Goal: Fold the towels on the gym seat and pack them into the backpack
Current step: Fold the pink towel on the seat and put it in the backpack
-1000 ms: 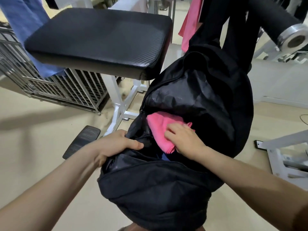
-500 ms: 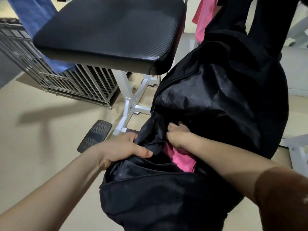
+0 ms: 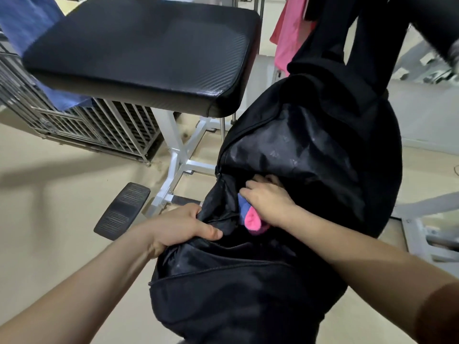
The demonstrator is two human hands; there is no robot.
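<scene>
The pink towel [image 3: 253, 220] sits in the mouth of the black backpack [image 3: 310, 155], only a rolled end showing, with a blue towel [image 3: 244, 206] touching it just above. Your right hand [image 3: 269, 202] lies on top of both with its fingertips tucked under the upper flap; I cannot tell whether it pinches the cloth or only pushes it. Your left hand [image 3: 178, 227] is clenched on the near rim of the opening, thumb over the fabric, pulling it wide.

Risks, as I judge them:
- The pink end is not fully in, so if you draw the right hand out fast it may drag the towel back over the rim and undo the fold.
- If the left grip slackens, the soft mouth probably sags onto your wrist.
- The zipper edge at the left corner of the opening could snag loose cloth.
- The bag looks hung by its straps at the top right, so a hard shove may swing it away from you.

The opening is narrow and your right hand fills most of it. The gym seat [image 3: 144, 53] is just beside the bag on the left and bare on top. Its white frame [image 3: 178, 155] and ribbed footplate [image 3: 123, 211] stand below, near your left hand. A wire cage [image 3: 99, 127] with a blue cloth [image 3: 27, 28] over it is well apart, and a pink cloth [image 3: 289, 38] hangs behind the bag. There is open floor [image 3: 49, 194] on your left.
</scene>
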